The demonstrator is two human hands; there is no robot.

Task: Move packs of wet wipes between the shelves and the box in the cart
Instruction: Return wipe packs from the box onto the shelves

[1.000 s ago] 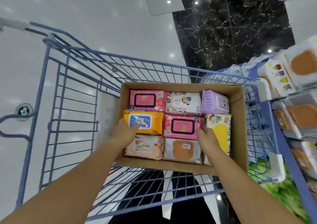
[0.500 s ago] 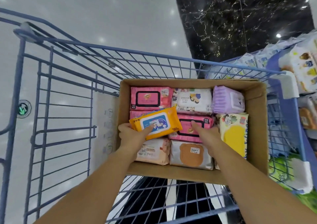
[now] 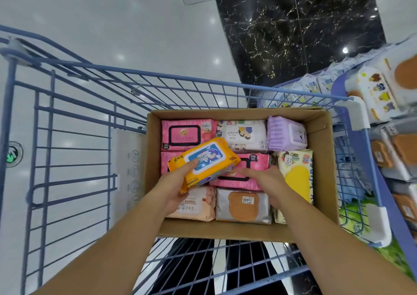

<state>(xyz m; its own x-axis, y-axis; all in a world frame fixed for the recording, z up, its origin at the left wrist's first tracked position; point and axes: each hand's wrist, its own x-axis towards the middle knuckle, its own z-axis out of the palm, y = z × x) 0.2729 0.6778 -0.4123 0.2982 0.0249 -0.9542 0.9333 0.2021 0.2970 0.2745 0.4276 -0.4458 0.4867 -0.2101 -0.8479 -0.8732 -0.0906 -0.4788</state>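
A cardboard box sits in the blue wire cart, filled with several packs of wet wipes. My left hand grips an orange pack with a blue label, tilted and raised above the other packs. My right hand reaches in with straight fingers, resting on a pink pack in the box's middle, fingertips close to the orange pack. Around them lie another pink pack, a white pack, a purple pack, a yellow pack, a peach pack and a grey pack.
Shelves with more wipe packs stand close along the cart's right side. The cart's left half holds nothing beside the box. Glossy white floor lies ahead, with a dark marble strip at the upper right.
My left hand has lifted the orange pack out of its slot in the box and tilted it. My right hand slid left from the yellow pack onto the middle pink pack.
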